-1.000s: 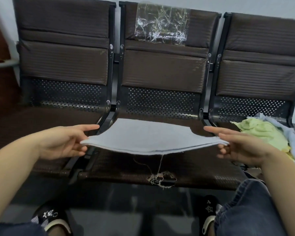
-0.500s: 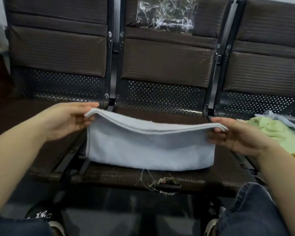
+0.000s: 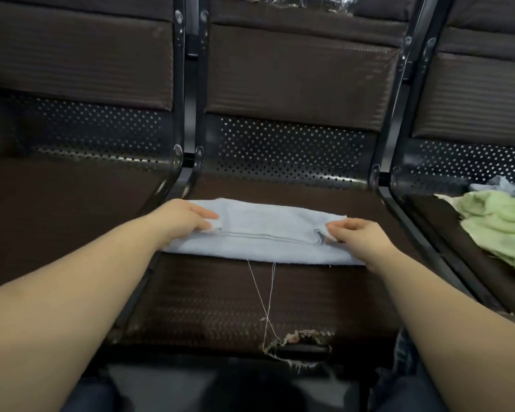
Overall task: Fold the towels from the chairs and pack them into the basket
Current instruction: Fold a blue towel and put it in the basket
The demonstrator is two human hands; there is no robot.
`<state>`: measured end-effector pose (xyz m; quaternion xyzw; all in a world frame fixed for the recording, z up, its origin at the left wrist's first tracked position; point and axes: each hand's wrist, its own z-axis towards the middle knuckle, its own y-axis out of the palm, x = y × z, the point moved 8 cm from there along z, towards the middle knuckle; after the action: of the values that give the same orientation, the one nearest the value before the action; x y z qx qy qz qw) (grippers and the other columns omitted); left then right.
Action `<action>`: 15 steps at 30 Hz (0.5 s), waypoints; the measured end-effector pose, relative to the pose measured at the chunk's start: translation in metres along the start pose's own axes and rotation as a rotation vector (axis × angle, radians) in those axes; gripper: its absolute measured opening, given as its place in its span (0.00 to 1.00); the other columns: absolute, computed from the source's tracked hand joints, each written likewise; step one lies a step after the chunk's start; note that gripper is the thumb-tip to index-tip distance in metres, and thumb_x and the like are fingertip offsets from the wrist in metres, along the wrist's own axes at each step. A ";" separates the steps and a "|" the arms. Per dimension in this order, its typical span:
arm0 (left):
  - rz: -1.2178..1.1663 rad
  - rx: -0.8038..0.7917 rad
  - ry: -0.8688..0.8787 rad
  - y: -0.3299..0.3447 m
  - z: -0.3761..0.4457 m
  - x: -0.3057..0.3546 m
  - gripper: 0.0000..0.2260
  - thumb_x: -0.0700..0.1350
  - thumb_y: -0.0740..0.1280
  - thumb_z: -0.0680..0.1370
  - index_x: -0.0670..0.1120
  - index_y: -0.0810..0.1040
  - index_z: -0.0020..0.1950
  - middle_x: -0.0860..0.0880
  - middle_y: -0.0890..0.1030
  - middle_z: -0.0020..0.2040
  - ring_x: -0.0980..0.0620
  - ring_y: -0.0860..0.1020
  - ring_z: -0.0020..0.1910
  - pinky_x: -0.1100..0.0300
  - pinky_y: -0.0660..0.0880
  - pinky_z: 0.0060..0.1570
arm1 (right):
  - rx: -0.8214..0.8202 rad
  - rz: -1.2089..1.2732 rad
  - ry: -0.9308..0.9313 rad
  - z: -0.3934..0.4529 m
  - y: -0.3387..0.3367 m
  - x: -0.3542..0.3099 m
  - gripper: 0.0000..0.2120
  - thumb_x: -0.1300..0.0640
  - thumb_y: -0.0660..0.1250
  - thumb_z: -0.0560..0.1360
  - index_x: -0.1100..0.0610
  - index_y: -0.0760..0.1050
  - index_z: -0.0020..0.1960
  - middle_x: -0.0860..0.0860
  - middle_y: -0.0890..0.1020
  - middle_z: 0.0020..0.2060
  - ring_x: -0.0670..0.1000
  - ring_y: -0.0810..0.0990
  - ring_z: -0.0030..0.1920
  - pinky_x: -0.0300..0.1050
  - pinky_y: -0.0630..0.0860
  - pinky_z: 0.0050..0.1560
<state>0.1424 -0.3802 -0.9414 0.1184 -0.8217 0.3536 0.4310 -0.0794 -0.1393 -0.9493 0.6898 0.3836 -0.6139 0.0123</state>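
While the folded blue towel (image 3: 262, 233) lies on the middle chair seat (image 3: 220, 298), the left hand (image 3: 180, 221) pinches its 9 o'clock corner and the right hand (image 3: 359, 236) its 3 o'clock corner; fingertips partly hidden. Green towels (image 3: 500, 227) at 3 o'clock are cut off.

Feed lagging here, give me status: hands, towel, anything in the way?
Left hand and right hand pinch blue towel, folded flat on middle seat. Green towel waits right. No obstruction.

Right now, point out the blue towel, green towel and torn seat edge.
blue towel (image 3: 265, 221): head view, top fold.
green towel (image 3: 500, 224): head view, crumpled middle.
torn seat edge (image 3: 304, 337): head view, frayed front rim.
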 end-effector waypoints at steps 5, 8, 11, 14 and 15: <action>0.098 -0.016 -0.006 0.023 0.005 0.007 0.10 0.36 0.68 0.75 0.50 0.83 0.49 0.47 0.81 0.52 0.51 0.76 0.55 0.65 0.69 0.52 | -0.141 -0.047 0.011 -0.005 0.028 -0.011 0.06 0.55 0.68 0.76 0.56 0.82 0.46 0.50 0.83 0.37 0.47 0.76 0.36 0.36 0.73 0.32; 0.115 -0.028 -0.010 0.032 0.001 0.010 0.09 0.38 0.68 0.76 0.52 0.83 0.48 0.50 0.79 0.48 0.53 0.75 0.50 0.65 0.70 0.44 | -0.182 -0.047 0.014 -0.010 0.039 -0.015 0.04 0.54 0.69 0.75 0.52 0.81 0.42 0.53 0.85 0.40 0.48 0.79 0.34 0.36 0.74 0.30; 0.204 -0.077 0.023 0.041 -0.008 0.013 0.09 0.39 0.68 0.76 0.54 0.81 0.48 0.50 0.79 0.52 0.53 0.75 0.55 0.65 0.68 0.49 | -0.173 -0.065 -0.037 -0.014 0.040 -0.021 0.07 0.56 0.69 0.74 0.51 0.81 0.37 0.49 0.84 0.40 0.47 0.80 0.43 0.36 0.74 0.40; 0.234 -0.071 0.021 0.038 -0.020 0.010 0.12 0.37 0.66 0.76 0.54 0.81 0.46 0.48 0.78 0.56 0.51 0.75 0.57 0.62 0.69 0.51 | -0.184 -0.083 -0.064 -0.023 0.032 -0.024 0.07 0.57 0.69 0.74 0.51 0.81 0.38 0.46 0.82 0.38 0.45 0.78 0.41 0.36 0.73 0.39; 0.247 -0.065 0.024 0.034 -0.024 0.009 0.12 0.37 0.66 0.76 0.55 0.81 0.46 0.47 0.78 0.56 0.51 0.75 0.56 0.62 0.70 0.49 | -0.182 -0.084 -0.068 -0.027 0.026 -0.024 0.06 0.57 0.69 0.74 0.51 0.81 0.39 0.46 0.82 0.39 0.45 0.78 0.42 0.36 0.73 0.40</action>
<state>0.1351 -0.3380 -0.9421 -0.0020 -0.8357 0.3786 0.3977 -0.0416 -0.1572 -0.9342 0.6478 0.4657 -0.5996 0.0623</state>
